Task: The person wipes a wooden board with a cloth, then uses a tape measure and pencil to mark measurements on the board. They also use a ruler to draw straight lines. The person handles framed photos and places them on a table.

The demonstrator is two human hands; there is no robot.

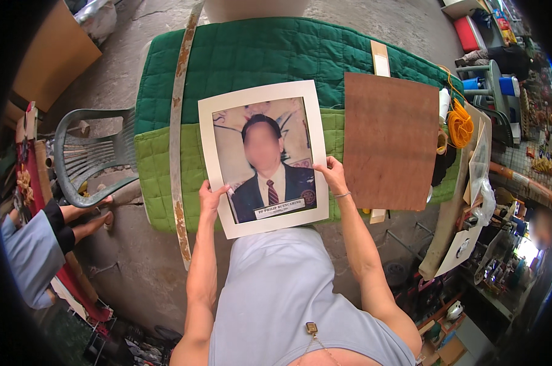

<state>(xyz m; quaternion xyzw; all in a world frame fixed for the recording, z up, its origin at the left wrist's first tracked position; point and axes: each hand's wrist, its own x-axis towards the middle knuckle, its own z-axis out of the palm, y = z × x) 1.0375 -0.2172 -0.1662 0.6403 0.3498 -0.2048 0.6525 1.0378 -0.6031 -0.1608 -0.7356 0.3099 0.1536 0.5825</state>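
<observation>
Between my two hands is a portrait photograph (270,186) of a person in a dark suit and striped tie, with a white mat border (210,137) around it. My left hand (212,198) grips the mat's lower left edge, thumb on the front. On the opposite edge, my right hand (331,174) pinches the border a little higher up. The matted photograph is tilted slightly above a table spread with a green quilted cloth (239,49). To its right lies a brown wooden board (389,146), apart from my right hand.
A long worn metal strip (178,122) crosses the table's left side. A light wooden strip (380,58) passes under the board. Orange cord (460,124) sits at the right end. A grey plastic chair (96,155) stands left, near a seated person (35,250).
</observation>
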